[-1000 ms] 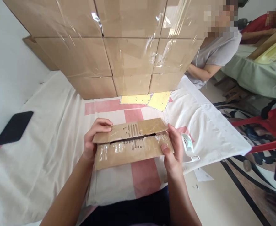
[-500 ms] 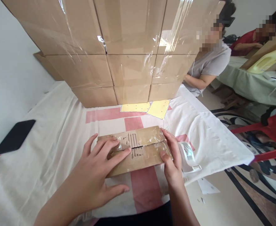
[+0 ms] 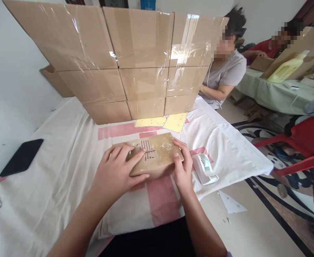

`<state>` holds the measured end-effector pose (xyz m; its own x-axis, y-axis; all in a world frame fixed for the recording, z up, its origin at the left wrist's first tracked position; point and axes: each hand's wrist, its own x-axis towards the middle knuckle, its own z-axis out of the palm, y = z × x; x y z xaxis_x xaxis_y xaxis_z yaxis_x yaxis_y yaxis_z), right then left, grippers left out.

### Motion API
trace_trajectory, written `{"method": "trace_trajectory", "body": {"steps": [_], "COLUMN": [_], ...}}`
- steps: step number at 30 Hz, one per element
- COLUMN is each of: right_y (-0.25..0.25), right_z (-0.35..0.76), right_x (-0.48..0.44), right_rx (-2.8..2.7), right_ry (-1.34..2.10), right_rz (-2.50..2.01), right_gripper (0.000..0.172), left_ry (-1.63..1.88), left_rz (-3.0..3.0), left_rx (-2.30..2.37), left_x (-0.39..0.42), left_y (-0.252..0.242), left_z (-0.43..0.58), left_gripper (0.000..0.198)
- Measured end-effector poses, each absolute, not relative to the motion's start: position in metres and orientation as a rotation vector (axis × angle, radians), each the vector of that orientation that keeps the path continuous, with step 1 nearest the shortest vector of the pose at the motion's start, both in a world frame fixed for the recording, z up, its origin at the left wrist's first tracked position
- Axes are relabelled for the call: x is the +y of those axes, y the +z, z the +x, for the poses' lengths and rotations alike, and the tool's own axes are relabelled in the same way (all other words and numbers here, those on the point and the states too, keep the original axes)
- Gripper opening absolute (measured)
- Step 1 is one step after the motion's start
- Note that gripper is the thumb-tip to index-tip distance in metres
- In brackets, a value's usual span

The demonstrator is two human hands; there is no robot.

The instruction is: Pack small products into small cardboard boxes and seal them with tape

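A small cardboard box [image 3: 160, 159] is between my hands over the cloth, its top seam facing up with torn, ridged patches near the middle. My left hand [image 3: 116, 173] grips its left part, fingers across the top and thumb along the front side. At the right end, my right hand [image 3: 183, 167] holds the corner, with its thumb on top and fingers round the far side. Just right of that hand stands a white tape dispenser [image 3: 203, 168].
A wall of taped cardboard boxes [image 3: 143, 84] rises at the back of the cloth-covered table [image 3: 65, 178]. Yellow paper pieces [image 3: 175, 122] lie at its foot. A black phone-like slab [image 3: 22, 157] rests left. Beyond, a person [image 3: 226, 67] sits near a red chair [image 3: 301, 139].
The box has tilted so that its front side shows, and my left thumb has come onto that side. The view has shifted, revealing more above the box wall.
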<state>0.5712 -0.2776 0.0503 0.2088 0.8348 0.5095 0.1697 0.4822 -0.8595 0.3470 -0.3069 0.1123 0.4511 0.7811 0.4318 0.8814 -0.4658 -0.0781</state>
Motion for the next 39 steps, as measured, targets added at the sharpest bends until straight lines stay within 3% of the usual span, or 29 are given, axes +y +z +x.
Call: {"method": "trace_trajectory", "body": {"steps": [11,16,19,24,27,30,32,34,39], "right_y": [0.054,0.06,0.062,0.055,0.049,0.045,0.045,0.047,0.053], "right_z": [0.59,0.642,0.678,0.708,0.713,0.714,0.713,0.713,0.715], "right_x": [-0.3,-0.311,-0.312,-0.315,-0.317,-0.315,-0.313,-0.312,-0.312], "right_rx": [-1.426,-1.387,-1.392,-1.465,-1.454,-1.411,-1.369,-1.347,-1.377], "right_ry": [0.728,0.362,0.232,0.468,0.525,0.573,0.589,0.607,0.544], "right_rz": [-1.192,-1.377,-1.658,-2.072,-2.071,-2.028,-2.038,-2.079,-2.192], "right_gripper": [0.043,0.031,0.037,0.04,0.04,0.041,0.041,0.04,0.041], "left_ry": [-0.509,-0.546,-0.576,-0.921,-1.205,-1.228,-1.124,-1.049,-1.176], "left_rz": [-2.466,-2.45,-2.405,-2.28,-2.31,-2.561,-2.794,-2.971,-3.218], "left_rx": [-1.372,-1.361,-1.331,-1.041,-0.784,-0.687,-0.766,-0.895,-1.244], "left_x": [-0.3,-0.299,-0.302,-0.315,-0.324,-0.322,-0.312,-0.297,-0.26], "left_y": [0.104,0.106,0.111,0.116,0.1,0.069,0.048,0.032,0.009], "left_z": [0.341,0.34,0.344,0.369,0.399,0.442,0.474,0.505,0.567], "left_gripper": [0.054,0.053,0.053,0.038,0.026,0.024,0.039,0.073,0.126]}}
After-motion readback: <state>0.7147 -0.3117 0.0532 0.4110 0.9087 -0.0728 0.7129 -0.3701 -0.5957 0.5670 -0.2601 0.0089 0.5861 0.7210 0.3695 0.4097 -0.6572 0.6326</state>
